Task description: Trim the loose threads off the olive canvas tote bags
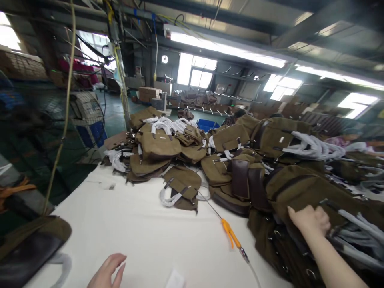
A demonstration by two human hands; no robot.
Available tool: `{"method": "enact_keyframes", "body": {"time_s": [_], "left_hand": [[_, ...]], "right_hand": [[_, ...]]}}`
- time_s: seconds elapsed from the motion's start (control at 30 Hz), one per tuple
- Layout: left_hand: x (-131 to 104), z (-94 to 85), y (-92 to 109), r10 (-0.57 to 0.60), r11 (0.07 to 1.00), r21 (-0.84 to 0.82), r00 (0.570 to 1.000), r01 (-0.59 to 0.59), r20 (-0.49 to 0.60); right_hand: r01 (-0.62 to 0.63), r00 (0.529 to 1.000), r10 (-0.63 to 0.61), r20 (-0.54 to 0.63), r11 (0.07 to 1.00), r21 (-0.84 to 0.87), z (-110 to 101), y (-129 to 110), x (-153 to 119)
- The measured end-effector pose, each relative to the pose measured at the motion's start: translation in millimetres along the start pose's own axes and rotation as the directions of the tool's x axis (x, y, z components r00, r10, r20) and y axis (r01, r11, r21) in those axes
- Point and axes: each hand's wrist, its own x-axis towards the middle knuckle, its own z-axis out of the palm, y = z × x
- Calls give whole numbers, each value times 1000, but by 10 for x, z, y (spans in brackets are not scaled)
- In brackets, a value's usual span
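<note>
My right hand [312, 220] is at the olive bag [303, 188] on the right, its fingers curled in; whether cloth is pinched in them is too blurred to tell. My left hand [109, 272] hovers at the bottom edge over the white table [138, 232], its fingers apart and holding nothing. Between the hands lies an orange air gun [231, 233] with a thin metal nozzle and a hose. Beyond it, a small olive bag [183, 184] with wrapped handles rests flat. A white piece [175, 279] shows at the bottom edge.
Piled olive bags with wrapped handles [159, 142] line the table's far side and right. Another bag [30, 248] sits at the lower left. A yellowish hose [66, 108] hangs at the left. A blue bin [207, 125] and cardboard boxes [149, 94] stand behind.
</note>
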Motion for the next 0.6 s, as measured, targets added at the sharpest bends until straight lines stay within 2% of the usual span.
{"method": "enact_keyframes", "body": {"time_s": [0.07, 0.13, 0.2, 0.27, 0.3, 0.33, 0.37, 0.47, 0.53, 0.6], "left_hand": [[5, 0, 23, -1, 1000, 11, 1000, 1, 4], [15, -13, 95, -13, 1000, 23, 1000, 12, 16], [31, -29, 205, -26, 999, 34, 999, 25, 38], [46, -48, 323, -37, 999, 40, 997, 35, 61], [50, -60, 375, -42, 998, 41, 997, 39, 71], [49, -75, 417, -48, 998, 41, 996, 45, 77], [42, -94, 444, -52, 998, 40, 996, 49, 76], [-12, -161, 415, -41, 999, 38, 998, 39, 49], [-74, -199, 303, -29, 999, 36, 999, 28, 25], [-147, -220, 158, -46, 998, 36, 999, 45, 5]], "right_hand": [[185, 974, -177, -145, 982, 43, -61, -363, -219], [415, 898, -389, -206, 904, 103, -69, -811, -464], [536, 844, -520, -132, 824, 184, 26, -1289, -737], [560, 795, -601, 85, 780, 280, 228, -1772, -1055], [560, 741, -636, 215, 762, 325, 354, -2016, -1235], [559, 659, -666, 349, 744, 366, 487, -2263, -1429], [566, 574, -697, 431, 717, 406, 616, -2515, -1632], [578, 388, -754, 530, 647, 497, 911, -3262, -2247], [585, 276, -783, 558, 597, 549, 1005, -3693, -2596], [598, 191, -797, 573, 557, 576, 1032, -4005, -2854]]}}
